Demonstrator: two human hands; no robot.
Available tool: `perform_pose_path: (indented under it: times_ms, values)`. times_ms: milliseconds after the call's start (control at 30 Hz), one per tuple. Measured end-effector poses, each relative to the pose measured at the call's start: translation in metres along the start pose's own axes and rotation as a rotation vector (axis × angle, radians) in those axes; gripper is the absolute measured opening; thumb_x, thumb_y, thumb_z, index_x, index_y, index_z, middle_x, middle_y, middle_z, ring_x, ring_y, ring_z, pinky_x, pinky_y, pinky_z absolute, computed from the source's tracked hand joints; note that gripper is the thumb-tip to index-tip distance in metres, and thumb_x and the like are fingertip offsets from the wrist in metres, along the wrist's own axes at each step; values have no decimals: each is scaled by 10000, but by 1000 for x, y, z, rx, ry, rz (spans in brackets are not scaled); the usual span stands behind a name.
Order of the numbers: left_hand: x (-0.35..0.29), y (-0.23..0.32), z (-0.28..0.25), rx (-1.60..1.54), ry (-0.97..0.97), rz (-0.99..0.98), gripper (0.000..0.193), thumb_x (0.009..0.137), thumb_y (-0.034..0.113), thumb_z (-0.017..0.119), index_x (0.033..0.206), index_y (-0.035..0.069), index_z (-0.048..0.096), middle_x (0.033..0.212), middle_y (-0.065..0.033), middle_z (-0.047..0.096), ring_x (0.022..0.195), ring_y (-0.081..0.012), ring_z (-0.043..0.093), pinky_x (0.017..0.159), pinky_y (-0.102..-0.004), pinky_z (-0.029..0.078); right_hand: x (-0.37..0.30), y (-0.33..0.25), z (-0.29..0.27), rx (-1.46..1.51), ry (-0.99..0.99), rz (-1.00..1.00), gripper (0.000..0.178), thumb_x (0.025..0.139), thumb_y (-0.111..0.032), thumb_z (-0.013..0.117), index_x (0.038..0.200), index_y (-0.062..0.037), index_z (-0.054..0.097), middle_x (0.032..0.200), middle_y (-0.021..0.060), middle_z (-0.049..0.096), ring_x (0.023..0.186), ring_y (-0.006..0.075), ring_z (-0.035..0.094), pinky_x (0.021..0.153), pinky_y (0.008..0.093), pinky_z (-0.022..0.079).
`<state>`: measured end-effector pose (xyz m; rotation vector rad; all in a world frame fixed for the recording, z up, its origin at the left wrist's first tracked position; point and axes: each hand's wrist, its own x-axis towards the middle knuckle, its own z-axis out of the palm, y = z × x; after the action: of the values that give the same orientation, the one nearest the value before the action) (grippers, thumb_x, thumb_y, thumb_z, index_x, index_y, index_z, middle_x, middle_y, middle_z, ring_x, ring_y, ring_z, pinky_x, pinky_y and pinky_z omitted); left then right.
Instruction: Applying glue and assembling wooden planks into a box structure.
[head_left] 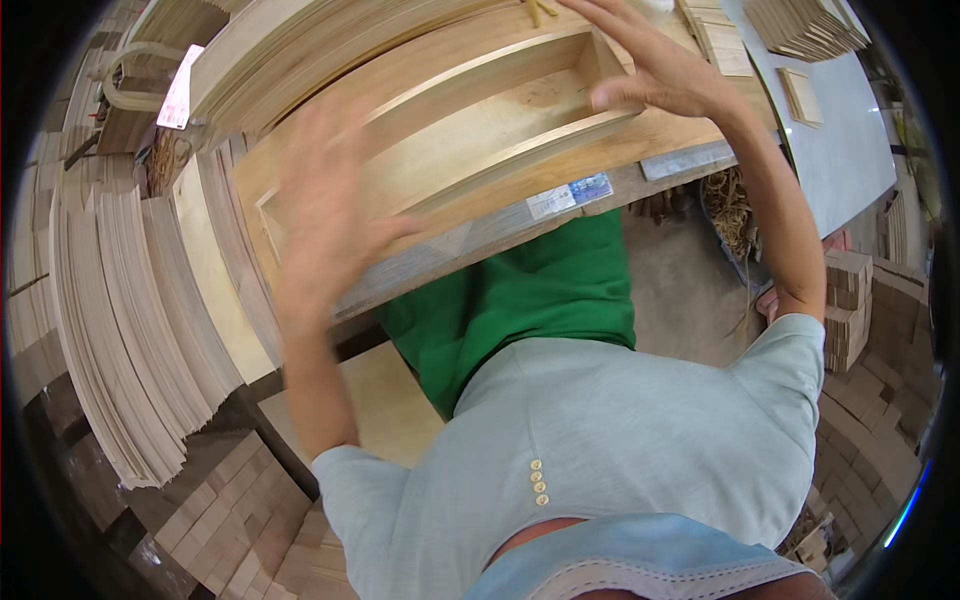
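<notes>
A long, shallow wooden box (535,148), like a drawer, lies on the wooden workbench top (690,128), its open side facing up. Over its left end is my left hand (328,205), smeared by motion, with its fingers stretched out and the thumb pointing right. My right hand (665,80) is at the box's right end, fingers spread and holding nothing. Its thumb lies over the corner there; whether it touches the wood I cannot tell. The left end of the box is partly hidden behind my left hand and forearm.
Long boards (290,50) are stacked behind the box. More thin boards (135,320) stand in a row at the left. A grey-white table (840,150) at the right bears stacked wood pieces (805,25). Wooden blocks (235,510) are piled at the lower left.
</notes>
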<state>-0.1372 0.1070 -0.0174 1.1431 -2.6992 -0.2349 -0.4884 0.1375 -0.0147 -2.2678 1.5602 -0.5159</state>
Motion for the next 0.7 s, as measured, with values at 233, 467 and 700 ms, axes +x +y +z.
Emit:
perform_pose_path:
  times_ms: [233,467,700]
  values:
    - [-37,-61,-20,-176,-199,-198,1108,493,137,884,1445,96,318,1403,-167,364,1308,-366,343,1090,-440,308,18,-3,29,-417,-92,-250,860,697,-301,762,1439,-116,368,1405,135,403,1272,291,415,1041,419,405]
    - [-37,-64,-16,-158,-134,-147,1050,517,93,856,1432,92,342,1363,-164,387,1259,-358,371,1081,-418,325,20,-13,26,-228,-183,-100,908,632,-203,726,1444,-118,330,1423,148,370,1306,316,370,1116,390,320]
    - [-15,15,4,94,102,-34,876,594,247,853,1351,67,453,1331,-162,460,1254,-337,414,1048,-438,333,24,4,5,-4,48,229,666,833,-415,661,1295,30,479,1190,251,550,1171,315,513,1003,376,397]
